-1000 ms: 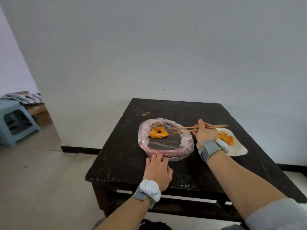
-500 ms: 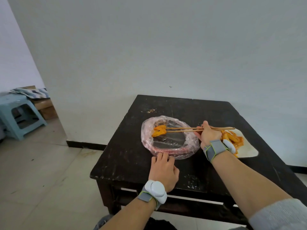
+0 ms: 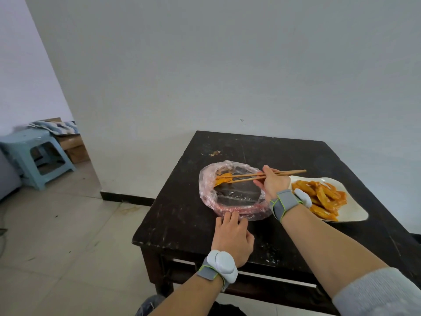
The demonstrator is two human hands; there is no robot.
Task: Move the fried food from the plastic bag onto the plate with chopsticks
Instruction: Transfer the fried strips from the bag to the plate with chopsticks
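Your 2 chopsticks (image 3: 293,172) were bare matt wood. The plastic bag (image 3: 206,188) at frame centre was thin, clear, crinkled and glossy. The plate (image 3: 350,213) at right looked smooth, glazed white; the table (image 3: 182,220) was dark wood, scuffed and dull.

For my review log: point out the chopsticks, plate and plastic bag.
chopsticks (image 3: 291,172), head view, upper stick's bare shaft near its blunt end.
plate (image 3: 354,212), head view, bare white right corner.
plastic bag (image 3: 205,190), head view, its rolled left wall.
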